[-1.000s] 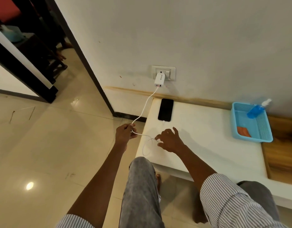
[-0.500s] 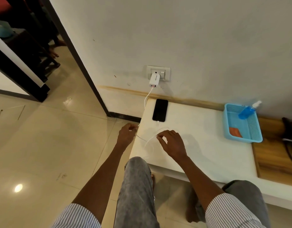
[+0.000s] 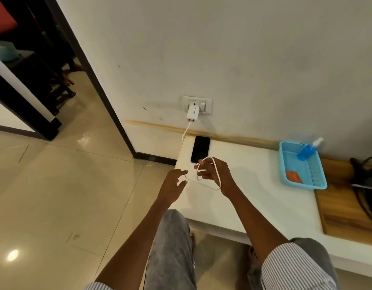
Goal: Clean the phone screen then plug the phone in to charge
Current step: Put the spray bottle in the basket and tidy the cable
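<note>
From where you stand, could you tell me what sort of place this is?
Most likely a room in a home: a tiled floor, a painted wall with a socket low down, and a low white table where a phone lies.

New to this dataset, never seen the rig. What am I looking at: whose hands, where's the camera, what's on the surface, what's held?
No robot: a person wears a camera on the head, looking down at their own hands. A white table stands against the wall. On it lie a dark phone and a blue basket holding a spray bottle and an orange cloth. A white charger sits in the wall socket. Its white cable loops round the right hand, which holds it; the left hand is open beside it.
</note>
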